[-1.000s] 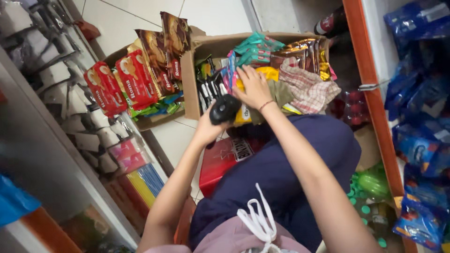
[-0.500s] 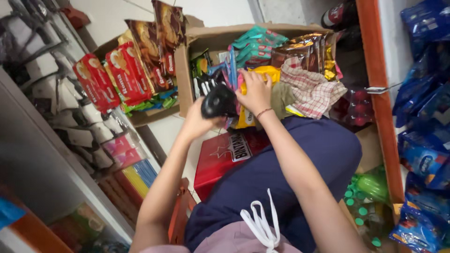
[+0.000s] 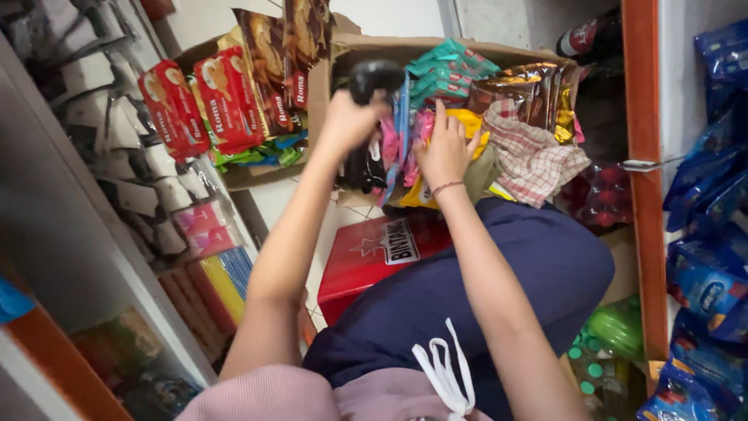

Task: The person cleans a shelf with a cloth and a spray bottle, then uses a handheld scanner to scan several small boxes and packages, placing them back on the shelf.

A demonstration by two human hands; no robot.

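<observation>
Hands at a packed snack carton

Past the knee in navy trousers (image 3: 499, 273) and the red box (image 3: 374, 257) on the floor, the right hand (image 3: 446, 150) lies open-fingered on packets at the cardboard carton's (image 3: 366, 48) near edge; the left hand (image 3: 349, 121) is closed round a black scanner (image 3: 374, 78) just above it. Shelves crowd both sides.

The person wears a pink top (image 3: 265, 398) with short sleeves, made of a ribbed knitted cloth, so both arms are bare below the shoulders. The trousers (image 3: 499, 288) are dark navy blue and smooth. A white drawstring (image 3: 444, 374) hangs from the waist in loops. On the wrist of the right hand (image 3: 446, 152) there is a thin reddish bracelet (image 3: 446, 187). The left hand (image 3: 347, 121) has no ring or band.
</observation>
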